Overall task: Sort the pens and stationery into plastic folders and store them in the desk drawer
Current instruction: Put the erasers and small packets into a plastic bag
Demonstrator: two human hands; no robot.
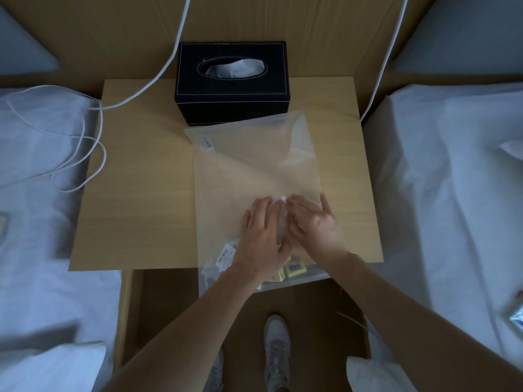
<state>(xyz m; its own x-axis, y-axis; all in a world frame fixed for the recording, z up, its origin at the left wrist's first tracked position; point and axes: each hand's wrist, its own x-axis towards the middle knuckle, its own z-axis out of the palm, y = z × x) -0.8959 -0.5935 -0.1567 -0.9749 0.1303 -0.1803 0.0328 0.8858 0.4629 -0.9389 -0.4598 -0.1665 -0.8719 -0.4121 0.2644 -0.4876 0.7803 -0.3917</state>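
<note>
Mid-task, by my read. Folder [254,171] lies flat on the tabletop [141,193], its 6 o'clock end hanging over the edge above the open drawer [169,306]. Some stationery looks bagged already: small labelled packets [225,257] and yellow boxes [293,268] show through the plastic at the folder's 6 o'clock end. Pens not identifiable. Left: closing the folder, then stowing it in the drawer.

Left hand [263,233] and right hand [314,224] lie side by side, fingers spread fairly flat, pressing the folder over something small and crinkly between them; no clear pinch.

Folder: thin, frosted, translucent, rectangular, barcode sticker at its 11 o'clock corner. Tabletop: pale wood-grain laminate. Tissue box [232,83] at 12 o'clock: black, stitched, leather-like.
</note>
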